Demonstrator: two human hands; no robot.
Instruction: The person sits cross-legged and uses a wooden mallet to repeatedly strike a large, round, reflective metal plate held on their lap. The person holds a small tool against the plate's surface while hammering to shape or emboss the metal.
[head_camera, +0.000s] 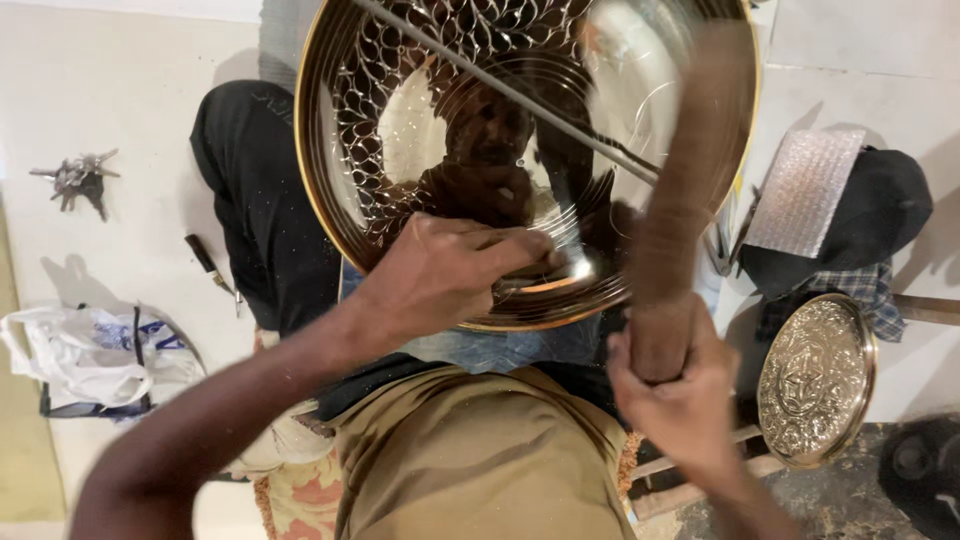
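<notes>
Left hand (440, 275) on brass plate (520, 150), right hand (680, 385) gripping mallet (690, 180)

Our hands are hemmed in: the large engraved brass plate (520, 150) fills the middle of the frame above our lap, and the wooden mallet handle (680, 200) rises across its right side. To our right, a smaller embossed brass plate (817, 380), a sheet of bubble wrap (805, 190) and dark bundled cloth (880, 215) crowd the floor. To our left we see open pale floor (120, 110), broken only by a small tool (210, 265), a metal cluster (75, 178) and a plastic bag (85, 355).
</notes>
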